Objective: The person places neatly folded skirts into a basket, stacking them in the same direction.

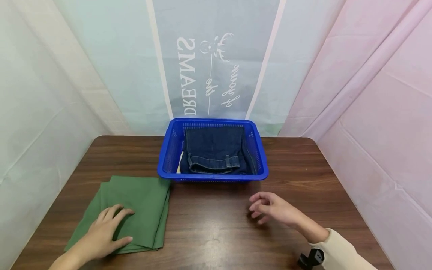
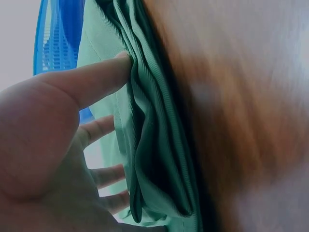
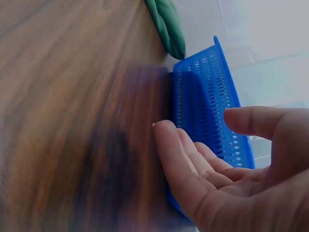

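A folded green cloth (image 1: 141,198) lies on the left of the table, several layers showing along its edge in the left wrist view. My left hand (image 1: 104,232) rests on it with fingers spread, the thumb (image 2: 91,79) against the top layer near the folded edge. My right hand (image 1: 273,208) is over the table to the right, its fingers loosely bent and holding nothing. Just beyond it stands a blue plastic basket (image 1: 212,177). Inside the basket lie folded dark blue jeans (image 1: 216,142), waistband toward me.
The brown wooden table (image 1: 209,221) has its far edge close behind the basket. Pale curtains (image 1: 381,112) hang at the back and both sides. A small black device (image 1: 312,258) sits at my right sleeve. A bit of cream material (image 1: 180,163) shows beside the jeans.
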### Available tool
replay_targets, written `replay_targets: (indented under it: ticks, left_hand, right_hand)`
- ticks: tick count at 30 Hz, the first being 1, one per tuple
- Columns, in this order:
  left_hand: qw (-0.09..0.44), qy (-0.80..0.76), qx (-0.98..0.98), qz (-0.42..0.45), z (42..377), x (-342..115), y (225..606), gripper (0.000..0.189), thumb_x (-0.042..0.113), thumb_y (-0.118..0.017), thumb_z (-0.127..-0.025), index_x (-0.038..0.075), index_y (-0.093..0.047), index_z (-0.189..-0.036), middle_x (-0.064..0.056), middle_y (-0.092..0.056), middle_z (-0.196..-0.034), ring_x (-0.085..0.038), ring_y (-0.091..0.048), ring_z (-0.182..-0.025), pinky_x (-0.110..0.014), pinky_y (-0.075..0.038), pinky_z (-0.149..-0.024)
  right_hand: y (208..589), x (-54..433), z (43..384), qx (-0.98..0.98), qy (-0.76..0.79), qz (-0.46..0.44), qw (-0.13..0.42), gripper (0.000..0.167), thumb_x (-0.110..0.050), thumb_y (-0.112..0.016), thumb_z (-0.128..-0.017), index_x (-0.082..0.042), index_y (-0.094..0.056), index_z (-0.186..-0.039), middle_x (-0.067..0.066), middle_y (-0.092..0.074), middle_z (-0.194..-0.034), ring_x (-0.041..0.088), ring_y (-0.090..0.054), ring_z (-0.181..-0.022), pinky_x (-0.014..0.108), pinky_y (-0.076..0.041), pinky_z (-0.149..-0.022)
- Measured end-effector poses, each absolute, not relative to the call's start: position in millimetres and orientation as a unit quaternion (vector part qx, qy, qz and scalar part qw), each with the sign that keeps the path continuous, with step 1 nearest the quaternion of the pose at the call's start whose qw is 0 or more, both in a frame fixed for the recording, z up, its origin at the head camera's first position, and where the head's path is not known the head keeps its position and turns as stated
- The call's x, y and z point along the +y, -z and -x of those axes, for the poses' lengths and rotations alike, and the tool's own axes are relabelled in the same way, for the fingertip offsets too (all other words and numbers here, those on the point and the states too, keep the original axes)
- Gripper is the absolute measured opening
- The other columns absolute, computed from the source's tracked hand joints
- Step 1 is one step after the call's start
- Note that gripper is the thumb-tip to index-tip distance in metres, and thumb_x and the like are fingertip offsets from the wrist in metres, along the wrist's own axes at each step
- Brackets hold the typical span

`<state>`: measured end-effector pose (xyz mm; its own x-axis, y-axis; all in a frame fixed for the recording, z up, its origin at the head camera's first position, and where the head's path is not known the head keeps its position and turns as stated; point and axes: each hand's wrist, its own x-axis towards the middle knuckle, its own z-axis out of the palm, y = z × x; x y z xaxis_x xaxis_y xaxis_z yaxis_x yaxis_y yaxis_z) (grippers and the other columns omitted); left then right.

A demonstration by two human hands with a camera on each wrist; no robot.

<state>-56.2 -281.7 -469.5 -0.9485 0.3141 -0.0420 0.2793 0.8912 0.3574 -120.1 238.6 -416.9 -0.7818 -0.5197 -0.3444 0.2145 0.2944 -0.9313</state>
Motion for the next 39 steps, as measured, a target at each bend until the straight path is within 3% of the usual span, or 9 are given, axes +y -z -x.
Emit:
replay_targets:
  ticks: [7,16,24,39]
  left_hand:
    - [0.054,-0.178,0.971,-0.152,48.3,-265.2,471.4,0.068,0.045,-0.088,-0.075,0.02,-0.06,-0.132,-0.024,-0.05,-0.137,-0.052,-0.048,-0.121,-0.067,-0.05,-0.072]
    - [0.091,-0.182,0.969,-0.139,46.1,-239.3,469.5,0.068,0.05,-0.085,-0.078,0.023,-0.059,-0.135,-0.023,-0.048,-0.142,-0.051,-0.046,-0.125,-0.075,-0.046,-0.075]
    - [0.104,-0.208,0.961,-0.152,45.4,-211.0,463.5,0.064,0.054,-0.081,-0.082,0.026,-0.062,-0.136,-0.019,-0.049,-0.146,-0.045,-0.046,-0.129,-0.066,-0.05,-0.074]
    - [0.171,-0.292,0.916,-0.217,45.3,-166.4,457.8,0.066,0.053,-0.076,-0.088,0.015,-0.061,-0.14,-0.021,-0.042,-0.154,-0.049,-0.039,-0.137,-0.078,-0.041,-0.084]
  right_hand:
    - [423.5,234.3,115.7,0.706,0.615,0.065,0.344,0.046,-0.012,-0.056,-0.104,0.019,-0.04,-0.134,0.019,-0.068,-0.113,0.037,-0.069,-0.105,0.042,-0.062,-0.079]
    - [433.4,227.1,111.3,0.675,0.64,0.047,0.364,0.052,-0.018,-0.056,-0.104,0.019,-0.038,-0.136,0.019,-0.066,-0.118,0.035,-0.068,-0.11,0.045,-0.061,-0.085]
    - [442.6,220.8,109.8,0.671,0.641,0.049,0.371,0.05,-0.02,-0.056,-0.104,0.018,-0.042,-0.134,0.02,-0.068,-0.116,0.036,-0.067,-0.111,0.044,-0.06,-0.088]
    - [447.9,214.7,105.3,0.652,0.656,0.041,0.377,0.056,-0.018,-0.056,-0.104,0.022,-0.038,-0.138,0.021,-0.067,-0.119,0.033,-0.067,-0.111,0.045,-0.058,-0.092]
